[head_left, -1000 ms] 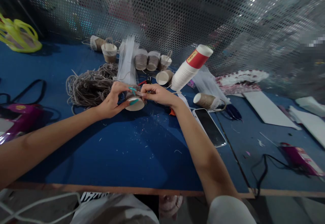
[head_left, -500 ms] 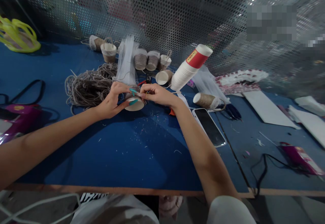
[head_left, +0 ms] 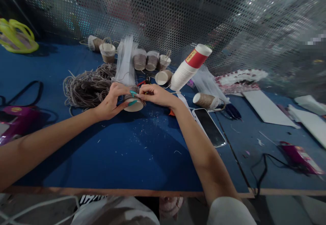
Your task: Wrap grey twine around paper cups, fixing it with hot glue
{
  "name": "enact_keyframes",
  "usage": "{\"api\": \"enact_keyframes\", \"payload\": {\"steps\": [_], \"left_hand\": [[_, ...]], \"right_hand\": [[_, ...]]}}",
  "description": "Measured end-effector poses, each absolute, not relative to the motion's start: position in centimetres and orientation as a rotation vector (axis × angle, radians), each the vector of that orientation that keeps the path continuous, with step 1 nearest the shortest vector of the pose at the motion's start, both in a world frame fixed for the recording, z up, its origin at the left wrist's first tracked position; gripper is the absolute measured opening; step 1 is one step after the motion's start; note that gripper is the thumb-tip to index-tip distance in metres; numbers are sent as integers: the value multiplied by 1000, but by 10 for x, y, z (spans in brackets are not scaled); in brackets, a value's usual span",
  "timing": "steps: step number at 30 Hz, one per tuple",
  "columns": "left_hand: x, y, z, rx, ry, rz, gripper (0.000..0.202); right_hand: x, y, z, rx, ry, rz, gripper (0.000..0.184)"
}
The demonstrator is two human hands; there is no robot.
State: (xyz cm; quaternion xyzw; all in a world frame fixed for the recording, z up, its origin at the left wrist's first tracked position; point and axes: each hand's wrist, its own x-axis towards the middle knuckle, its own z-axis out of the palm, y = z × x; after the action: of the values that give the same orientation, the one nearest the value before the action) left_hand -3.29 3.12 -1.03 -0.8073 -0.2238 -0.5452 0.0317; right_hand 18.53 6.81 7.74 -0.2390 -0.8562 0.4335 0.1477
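A paper cup (head_left: 134, 107) lies with its round pale base toward me, its side wrapped in grey-brown yarn. My left hand (head_left: 112, 102) grips it from the left, index finger over the top and thumb along the base; its long nails are turquoise. At the cup's upper right side, my right hand (head_left: 156, 95) is closed in a pinch on the yarn, its fingertips meeting those of the left. The strand itself is mostly hidden by the fingers. Just left of the cup sits a loose heap of grey-brown yarn (head_left: 85, 88).
Behind are yarn-wrapped cups (head_left: 140, 60), white mesh fabric (head_left: 125, 60) and a leaning stack of paper cups (head_left: 184, 73). A phone (head_left: 210, 127) lies beside my right forearm. Purple glue guns (head_left: 300, 157) lie at both sides, near a wrapped cup (head_left: 205, 100) and white boards (head_left: 270, 108).
The view has shifted very slightly. Both hands stay at the cup in almost the same pose, with only a small movement of the right fingers.
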Motion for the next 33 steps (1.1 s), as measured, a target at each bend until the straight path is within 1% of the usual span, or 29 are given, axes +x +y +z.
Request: {"api": "enact_keyframes", "payload": {"steps": [4,11,14,17,20,22,24,29,33], "left_hand": [[-34,30,-9,-2520,-652,-1692,37],[-35,31,-11,-2521,-654,-1650,32],[-34,32,-12,-2512,-666,-1651,30],[-34,32,-12,-2502,-659,-1691,34],[-35,31,-12,-2521,-613,-1712,42],[-35,31,-13,-2508,-612,-1710,44],[-36,31,-13,-2478,-649,-1680,41],[-38,29,-14,-2477,-733,-1567,29],[-38,29,-13,-2483,-724,-1550,26]], "right_hand": [[185,68,78,-683,-2481,1218,35],[185,70,76,-709,-2494,1201,38],[186,68,78,-733,-2458,1275,36],[189,65,81,-753,-2406,1391,31],[190,64,84,-768,-2376,1446,21],[191,64,84,-779,-2371,1450,15],[190,64,85,-789,-2374,1447,12],[190,62,86,-794,-2350,1487,14],[190,63,87,-797,-2358,1485,13]]}}
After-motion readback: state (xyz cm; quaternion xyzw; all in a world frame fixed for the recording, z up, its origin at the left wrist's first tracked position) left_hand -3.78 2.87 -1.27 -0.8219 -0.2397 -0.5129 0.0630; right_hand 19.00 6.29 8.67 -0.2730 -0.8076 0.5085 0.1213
